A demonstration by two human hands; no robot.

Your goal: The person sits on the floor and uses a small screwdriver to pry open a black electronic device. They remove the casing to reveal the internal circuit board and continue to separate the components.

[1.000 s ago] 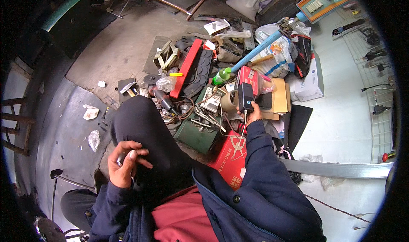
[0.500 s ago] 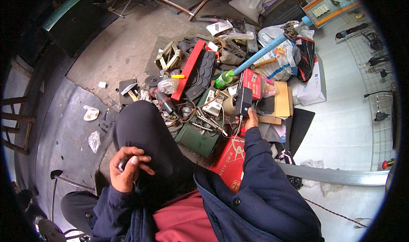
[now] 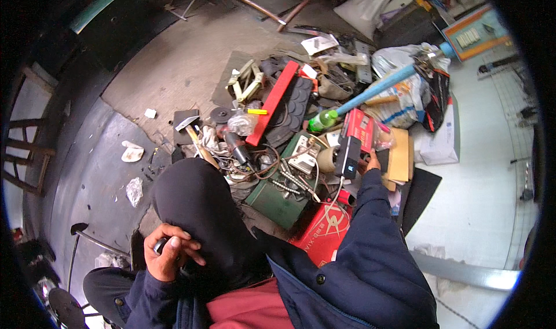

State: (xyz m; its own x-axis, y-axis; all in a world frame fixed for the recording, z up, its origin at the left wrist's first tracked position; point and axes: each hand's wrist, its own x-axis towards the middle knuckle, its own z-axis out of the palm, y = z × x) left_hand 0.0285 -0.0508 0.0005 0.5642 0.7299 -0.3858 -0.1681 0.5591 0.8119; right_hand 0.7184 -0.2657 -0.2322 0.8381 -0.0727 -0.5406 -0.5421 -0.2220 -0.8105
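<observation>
The concrete floor stretches away beyond both hands, grey and littered with scraps of paper. A heap of clutter lies on it ahead of the right fingers and to their left. In that heap a long red bar slants well to the left of the right fingers, a light blue pole runs up and away just beyond them, and a green metal box sits near them on their left, below a tangle of wires. A red carton lies beside the right sleeve, nearer the person than the right fingers. A hammer with a wooden handle rests far to the left of the right fingers, ahead of the raised knee. A green bottle lies just beyond the right fingers, touching the foot of the pole.

The right hand reaches out from a dark blue sleeve, its fingers closed around a small black device, which stands upright at the near edge of the heap with a white cable hanging from its lower end. The left hand rests against the dark trouser leg, its fingers curled shut on a small dark object, mostly hidden inside the grip
</observation>
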